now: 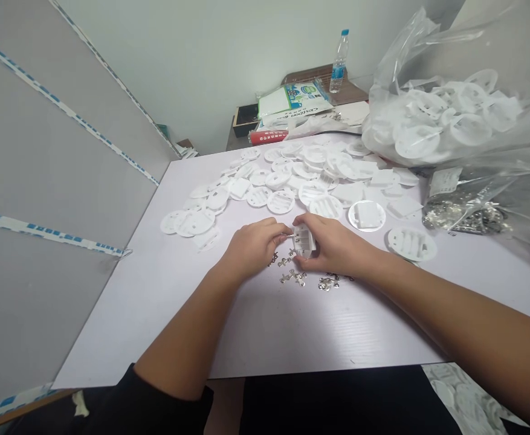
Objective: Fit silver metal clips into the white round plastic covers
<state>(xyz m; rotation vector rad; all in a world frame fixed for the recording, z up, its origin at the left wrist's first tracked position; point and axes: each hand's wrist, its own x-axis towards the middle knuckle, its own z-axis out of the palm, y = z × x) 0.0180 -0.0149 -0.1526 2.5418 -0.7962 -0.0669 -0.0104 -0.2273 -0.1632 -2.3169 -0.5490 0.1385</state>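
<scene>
My right hand [332, 243] grips a white plastic housing [304, 240] from its right side, thumb and fingers around its edge. The housing is tilted up, with slots on the side facing left. Close against it, my left hand [256, 244] is closed in a pinch on a thin metal piece [290, 235], whose tip reaches the housing. How deep the tip sits cannot be made out. Below the hands, small metal contact plates [294, 278] lie loose on the table, with another little cluster of contact plates [328, 282] to the right.
Many round white plastic parts [280, 201] are heaped across the back of the white table [292, 338]. At right stand a clear bag of white parts [428, 121] and a bag of metal pieces [468, 211]. A water bottle [339, 63] stands behind; a grey partition [65, 151] borders the left.
</scene>
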